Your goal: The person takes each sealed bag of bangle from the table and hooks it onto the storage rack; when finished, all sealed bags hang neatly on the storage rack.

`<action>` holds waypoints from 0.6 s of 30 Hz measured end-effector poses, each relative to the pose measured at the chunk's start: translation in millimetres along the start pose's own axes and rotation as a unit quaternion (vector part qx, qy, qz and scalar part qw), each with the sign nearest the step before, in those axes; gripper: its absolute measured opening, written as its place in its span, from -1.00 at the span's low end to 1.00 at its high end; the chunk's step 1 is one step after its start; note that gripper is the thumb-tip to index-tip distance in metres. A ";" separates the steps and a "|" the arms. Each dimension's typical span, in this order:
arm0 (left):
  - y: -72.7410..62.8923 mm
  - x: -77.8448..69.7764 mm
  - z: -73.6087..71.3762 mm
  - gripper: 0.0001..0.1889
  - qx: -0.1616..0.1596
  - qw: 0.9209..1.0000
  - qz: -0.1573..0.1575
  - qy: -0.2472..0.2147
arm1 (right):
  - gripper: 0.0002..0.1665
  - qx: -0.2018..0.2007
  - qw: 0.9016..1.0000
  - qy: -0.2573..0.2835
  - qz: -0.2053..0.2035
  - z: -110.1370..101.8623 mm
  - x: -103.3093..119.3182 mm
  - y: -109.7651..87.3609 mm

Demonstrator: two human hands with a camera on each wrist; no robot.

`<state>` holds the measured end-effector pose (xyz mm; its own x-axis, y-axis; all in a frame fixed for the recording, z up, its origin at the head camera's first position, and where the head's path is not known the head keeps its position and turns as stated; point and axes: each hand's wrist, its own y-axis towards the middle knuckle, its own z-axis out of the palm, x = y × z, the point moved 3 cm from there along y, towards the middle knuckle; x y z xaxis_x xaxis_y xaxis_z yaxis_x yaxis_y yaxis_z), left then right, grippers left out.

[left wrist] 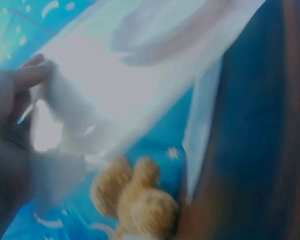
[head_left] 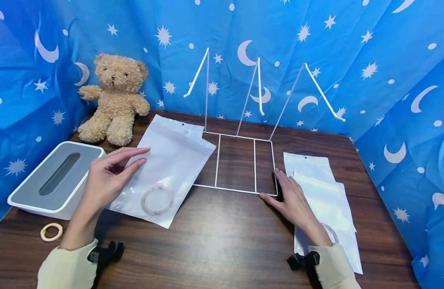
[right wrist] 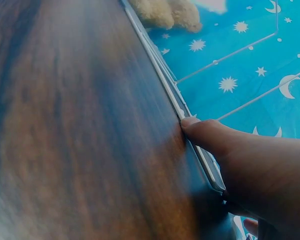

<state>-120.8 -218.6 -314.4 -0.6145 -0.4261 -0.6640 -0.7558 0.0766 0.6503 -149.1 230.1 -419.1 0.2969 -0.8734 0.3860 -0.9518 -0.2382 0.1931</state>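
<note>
My left hand (head_left: pixel 108 176) is over the left part of a white plastic bag (head_left: pixel 178 160), thumb and forefinger bent with a gap between their tips. A clear ring-shaped bangle (head_left: pixel 157 200) shows at that bag's lower end, and another white bag lies partly under it. In the left wrist view the bag (left wrist: pixel 115 85) is blurred beside the fingers (left wrist: pixel 30 77). My right hand (head_left: pixel 292 196) rests at the near right corner of a white wire rack's base (head_left: pixel 236 190). Its thumb (right wrist: pixel 210 132) touches the front rod; the other fingers reach the right side.
Three angled arms (head_left: pixel 259 86) rise from the rack's back. More white bags (head_left: pixel 323 196) lie under and beside the right forearm. At left are a grey-topped tissue box (head_left: pixel 28 194), a small cream ring (head_left: pixel 45 233) and a teddy bear (head_left: pixel 115 98). A blue curtain (head_left: pixel 352 52) surrounds the table (head_left: pixel 214 249).
</note>
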 end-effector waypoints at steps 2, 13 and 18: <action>4.6 -18.7 0.2 -0.65 -0.025 0.999 0.008 -0.042 | 0.11 -0.003 1.000 -0.002 -0.003 0.0 0.3 0.1; 19.9 -33.8 0.5 -0.68 -0.170 0.944 -0.008 -0.283 | 0.10 -0.005 1.000 -0.005 -0.010 -0.4 0.3 0.6; 24.0 -30.2 3.4 -0.64 -0.168 0.931 -0.021 -0.324 | 0.11 -0.004 1.000 -0.008 -0.008 1.0 0.3 0.1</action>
<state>-121.1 -200.8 -280.1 -0.6752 0.2195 -0.7042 -0.7362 -0.2601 0.6248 -149.2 229.3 -419.8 0.3103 -0.8764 0.3684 -0.9464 -0.2484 0.2063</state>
